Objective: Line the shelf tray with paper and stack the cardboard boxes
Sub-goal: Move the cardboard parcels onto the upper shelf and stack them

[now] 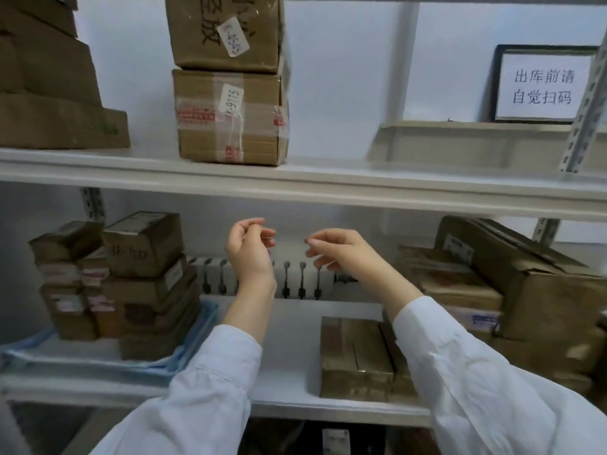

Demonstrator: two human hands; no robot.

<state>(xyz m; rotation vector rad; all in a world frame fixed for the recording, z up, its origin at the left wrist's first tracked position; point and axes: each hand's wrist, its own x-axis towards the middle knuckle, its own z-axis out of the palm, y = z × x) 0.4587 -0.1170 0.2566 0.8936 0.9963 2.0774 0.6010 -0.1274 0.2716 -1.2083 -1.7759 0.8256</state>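
Observation:
My left hand and my right hand are raised side by side above the middle of the lower shelf. On each hand the thumb and forefinger tips are drawn together. I can make out nothing between them. Below the hands a white sheet lies flat on the shelf. A flat cardboard box rests on the sheet's right part, under my right forearm. To the left, a blue-lined tray carries a stack of small cardboard boxes.
More cardboard boxes are piled at the right of the lower shelf. A white slotted panel stands at the back. On the upper shelf are two stacked boxes, larger boxes, a beige tray and a framed sign.

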